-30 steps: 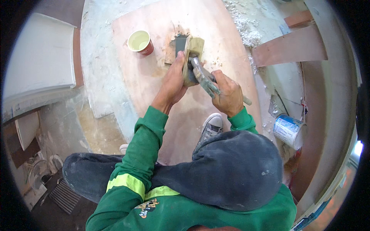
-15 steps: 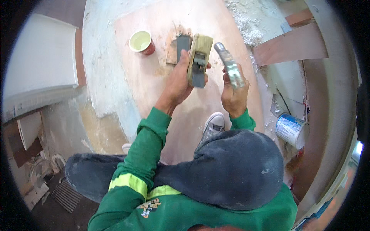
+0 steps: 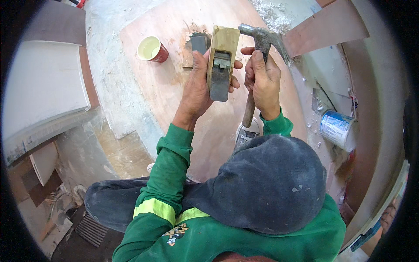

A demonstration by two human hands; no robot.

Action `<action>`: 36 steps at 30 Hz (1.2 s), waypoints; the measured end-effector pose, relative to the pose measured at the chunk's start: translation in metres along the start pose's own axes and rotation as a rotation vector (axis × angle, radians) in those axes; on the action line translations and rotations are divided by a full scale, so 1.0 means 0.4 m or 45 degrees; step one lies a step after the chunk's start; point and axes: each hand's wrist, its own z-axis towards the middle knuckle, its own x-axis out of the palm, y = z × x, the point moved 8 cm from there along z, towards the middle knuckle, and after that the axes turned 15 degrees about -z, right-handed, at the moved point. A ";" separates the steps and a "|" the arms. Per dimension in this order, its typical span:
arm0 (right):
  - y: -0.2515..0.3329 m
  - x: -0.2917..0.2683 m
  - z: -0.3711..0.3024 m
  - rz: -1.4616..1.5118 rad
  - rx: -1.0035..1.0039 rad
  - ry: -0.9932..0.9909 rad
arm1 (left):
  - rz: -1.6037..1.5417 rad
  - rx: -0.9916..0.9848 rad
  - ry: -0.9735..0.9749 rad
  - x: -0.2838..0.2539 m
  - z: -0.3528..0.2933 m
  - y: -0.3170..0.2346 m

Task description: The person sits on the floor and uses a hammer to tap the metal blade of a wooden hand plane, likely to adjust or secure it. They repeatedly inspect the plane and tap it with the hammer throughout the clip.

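Note:
My left hand [image 3: 195, 94] grips a wooden hand plane [image 3: 225, 38], thumb along one side and fingertips coming round the other. The plane's dark metal blade [image 3: 220, 85] sticks out toward me from its throat. In my right hand [image 3: 267, 87] is a claw hammer [image 3: 263, 38], held close below its head with the wooden handle pointing down toward me. The hammer's striking face is beside the far end of the plane; whether they touch I cannot tell. Behind my left hand, a dark grey sharpening stone [image 3: 199, 43] rests on a wet, stained board [image 3: 187, 59].
A red paper cup [image 3: 160, 55] with pale liquid stands left of the stone on a pinkish wooden sheet [image 3: 139, 83]. White shavings [image 3: 268, 11] lie at the far right. A blue-and-white can [image 3: 336, 129] lies at the right. My shoe [image 3: 247, 136] is below the hammer handle.
The hammer has turned in my right hand; its head now lies crosswise, its face close to the plane's far end. My left hand still holds the plane. The view has shifted slightly.

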 end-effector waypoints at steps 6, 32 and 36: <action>0.012 0.010 -0.007 -0.012 -0.010 0.045 | 0.206 0.038 0.008 0.002 -0.004 -0.025; -0.011 0.003 -0.064 0.190 -0.068 0.383 | 0.895 0.367 0.264 -0.022 -0.009 -0.060; -0.050 -0.009 -0.074 0.283 -0.032 0.368 | 1.035 0.371 0.228 -0.022 0.005 -0.049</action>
